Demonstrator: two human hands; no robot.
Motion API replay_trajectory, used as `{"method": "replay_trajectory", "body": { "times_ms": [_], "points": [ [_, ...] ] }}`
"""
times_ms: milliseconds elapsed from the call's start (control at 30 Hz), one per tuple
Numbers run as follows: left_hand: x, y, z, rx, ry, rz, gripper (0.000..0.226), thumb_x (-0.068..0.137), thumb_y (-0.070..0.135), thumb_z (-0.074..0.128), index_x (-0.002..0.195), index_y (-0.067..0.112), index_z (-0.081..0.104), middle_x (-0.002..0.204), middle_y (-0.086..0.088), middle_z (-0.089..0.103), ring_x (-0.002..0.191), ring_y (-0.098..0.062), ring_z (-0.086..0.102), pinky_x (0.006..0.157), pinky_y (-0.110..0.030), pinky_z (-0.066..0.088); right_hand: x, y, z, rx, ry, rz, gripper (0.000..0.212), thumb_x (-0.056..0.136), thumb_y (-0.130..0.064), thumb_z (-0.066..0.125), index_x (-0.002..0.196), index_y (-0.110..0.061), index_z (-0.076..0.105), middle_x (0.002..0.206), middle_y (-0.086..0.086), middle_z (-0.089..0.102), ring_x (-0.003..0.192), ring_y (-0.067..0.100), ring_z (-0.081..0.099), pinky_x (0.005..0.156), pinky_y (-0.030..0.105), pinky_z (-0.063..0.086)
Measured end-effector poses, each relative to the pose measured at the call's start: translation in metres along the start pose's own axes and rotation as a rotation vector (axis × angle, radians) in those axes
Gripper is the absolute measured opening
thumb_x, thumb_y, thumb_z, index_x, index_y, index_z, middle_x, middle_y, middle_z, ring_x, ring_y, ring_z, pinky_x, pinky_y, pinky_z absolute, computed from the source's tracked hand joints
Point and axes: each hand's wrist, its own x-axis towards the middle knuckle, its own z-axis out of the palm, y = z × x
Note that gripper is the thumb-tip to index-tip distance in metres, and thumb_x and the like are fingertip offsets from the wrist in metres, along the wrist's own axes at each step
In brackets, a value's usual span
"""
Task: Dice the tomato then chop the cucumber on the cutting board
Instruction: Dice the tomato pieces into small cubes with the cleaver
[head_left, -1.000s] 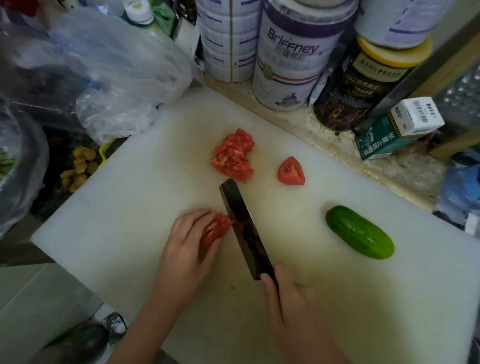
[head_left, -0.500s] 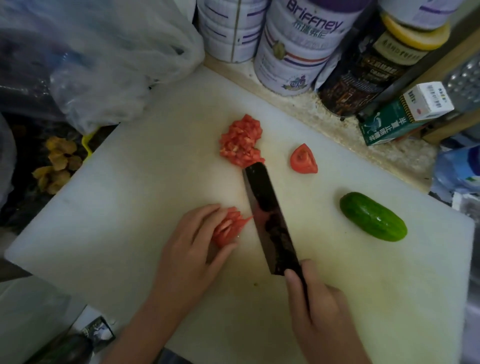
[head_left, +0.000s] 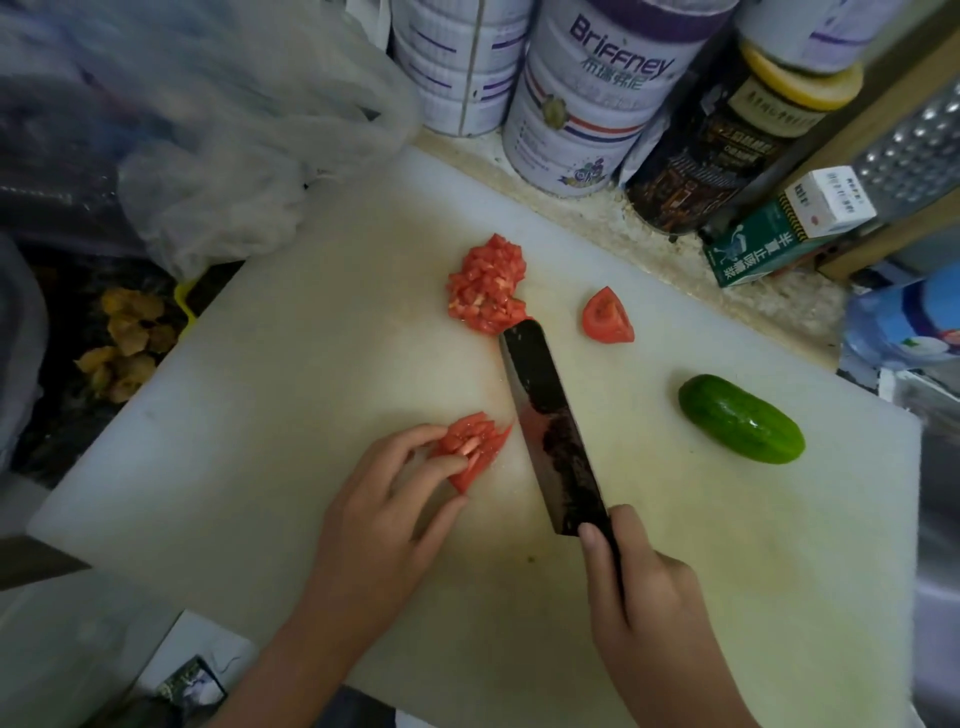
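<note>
- Left hand pinches sliced tomato
- Right hand grips knife, tip at diced pile
- Wedge and cucumber lie right of knife; tins crowd cutting board's far edge

Dim, soft light. At the back, a speckled counter packed with big white and purple tins, a dark jar with a yellow lid, and a green box. On the left, a crumpled see-through bag. On the right, a metal grater.
</note>
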Motion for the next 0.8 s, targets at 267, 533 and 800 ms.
{"method": "replay_trajectory", "body": {
  "times_ms": [267,533,800],
  "points": [
    [0.007,0.002,0.007,-0.049,-0.014,-0.005,0.028,0.089,0.029,0.058,0.101,0.009,0.072,0.117,-0.003,0.062,0.108,-0.018,0.06,0.095,-0.024,0.045,-0.002,-0.007,0.005,-0.049,0.006,-0.053,0.018,0.093,-0.029,0.041,0.083,-0.015,0.048,0.051,-0.016,0.019,0.045,0.018,0.042,0.04,0.017,0.011],
    [0.011,0.002,0.008,-0.069,-0.035,-0.031,0.034,0.087,0.033,0.06,0.112,0.011,0.069,0.121,0.003,0.058,0.113,-0.014,0.057,0.101,-0.017,0.039,-0.005,-0.004,0.007,-0.029,0.017,-0.011,0.013,0.093,-0.032,0.039,0.085,-0.022,0.04,0.049,-0.02,0.013,0.045,0.017,0.038,0.04,0.015,0.012],
    [0.017,0.022,0.026,0.109,0.082,-0.116,0.041,0.086,0.03,0.06,0.12,0.008,0.064,0.113,-0.003,0.062,0.105,-0.019,0.053,0.094,-0.03,0.042,0.004,0.011,-0.003,0.056,-0.067,0.014,0.015,0.094,-0.045,0.036,0.086,-0.032,0.037,0.041,-0.012,0.027,0.037,0.01,0.033,0.038,0.014,0.016]
  ]
}}
